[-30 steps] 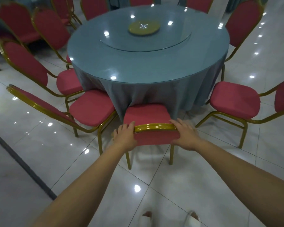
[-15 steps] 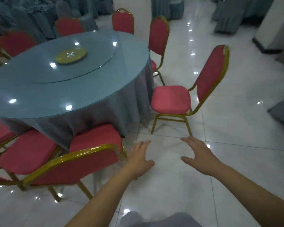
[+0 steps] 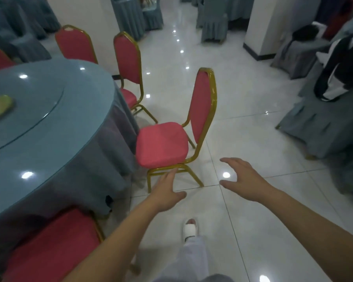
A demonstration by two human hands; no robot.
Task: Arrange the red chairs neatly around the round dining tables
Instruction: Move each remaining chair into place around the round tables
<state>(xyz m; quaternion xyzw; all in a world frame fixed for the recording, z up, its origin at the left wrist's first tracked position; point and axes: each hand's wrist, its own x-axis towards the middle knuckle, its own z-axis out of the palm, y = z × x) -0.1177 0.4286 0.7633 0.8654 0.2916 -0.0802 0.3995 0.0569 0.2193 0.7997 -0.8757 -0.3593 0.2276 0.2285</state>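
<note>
Chair stood at 12 o'clock: rigid frame, probably light; best taken at backrest top. Left grip, right grip hung released, empty.

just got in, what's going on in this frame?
A person stands by the round table with both arms stretched forward. The left hand and right hand are open and hold nothing, reaching toward a red chair whose seat sits close to the table's edge, backrest facing away. A second red chair at lower left sits against the table.
</note>
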